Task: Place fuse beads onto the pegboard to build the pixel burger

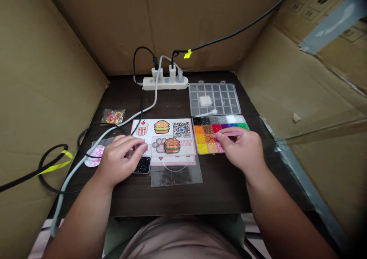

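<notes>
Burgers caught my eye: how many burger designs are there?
2: the upper burger design on the printed sheet, and the lower burger design, further right. Others may be hidden.

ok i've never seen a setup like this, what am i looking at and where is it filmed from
There's no machine: these are a person's own bare hands, seen in one picture from a camera worn on the head, looking forward and down. Cardboard surrounds a dark table. On it lie a box of coloured beads with its lid open, a printed sheet, a clear pegboard and a power strip. The right hand holds a pink tool, possibly tweezers, over the box. The left hand holds nothing I can make out.
</notes>
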Demonstrator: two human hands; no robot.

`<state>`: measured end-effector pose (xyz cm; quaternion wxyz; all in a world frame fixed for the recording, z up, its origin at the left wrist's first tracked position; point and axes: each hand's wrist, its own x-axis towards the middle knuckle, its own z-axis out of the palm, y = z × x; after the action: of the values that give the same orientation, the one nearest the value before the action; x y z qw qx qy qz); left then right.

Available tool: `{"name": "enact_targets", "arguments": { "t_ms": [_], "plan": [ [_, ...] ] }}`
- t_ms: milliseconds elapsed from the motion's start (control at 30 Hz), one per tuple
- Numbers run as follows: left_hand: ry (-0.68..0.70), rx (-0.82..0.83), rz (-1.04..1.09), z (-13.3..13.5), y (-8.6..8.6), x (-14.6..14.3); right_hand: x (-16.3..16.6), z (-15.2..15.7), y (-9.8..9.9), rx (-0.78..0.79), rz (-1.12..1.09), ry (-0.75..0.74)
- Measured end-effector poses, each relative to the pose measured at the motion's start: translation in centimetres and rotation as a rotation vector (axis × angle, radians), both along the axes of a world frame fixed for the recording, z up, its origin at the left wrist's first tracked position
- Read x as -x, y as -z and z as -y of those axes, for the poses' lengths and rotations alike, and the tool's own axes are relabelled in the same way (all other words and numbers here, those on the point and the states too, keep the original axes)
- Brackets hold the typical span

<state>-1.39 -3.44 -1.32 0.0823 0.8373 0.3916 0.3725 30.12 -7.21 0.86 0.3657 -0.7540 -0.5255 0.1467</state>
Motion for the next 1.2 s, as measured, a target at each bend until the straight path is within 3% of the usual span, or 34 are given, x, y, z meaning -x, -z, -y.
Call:
{"name": "enact_targets", "arguments": {
  "t_ms": [467, 1200],
  "plan": [
    [0.010, -0.007, -0.010, 0.04, -0.14, 0.07, 0.20, -0.15, -0.22, 0.049, -0.043, 0.042],
    [0.018, 0.001, -0.014, 0.03, 0.00, 0.13, 0.00, -0.14, 0.19, 0.002, -0.040, 0.024]
  ]
}}
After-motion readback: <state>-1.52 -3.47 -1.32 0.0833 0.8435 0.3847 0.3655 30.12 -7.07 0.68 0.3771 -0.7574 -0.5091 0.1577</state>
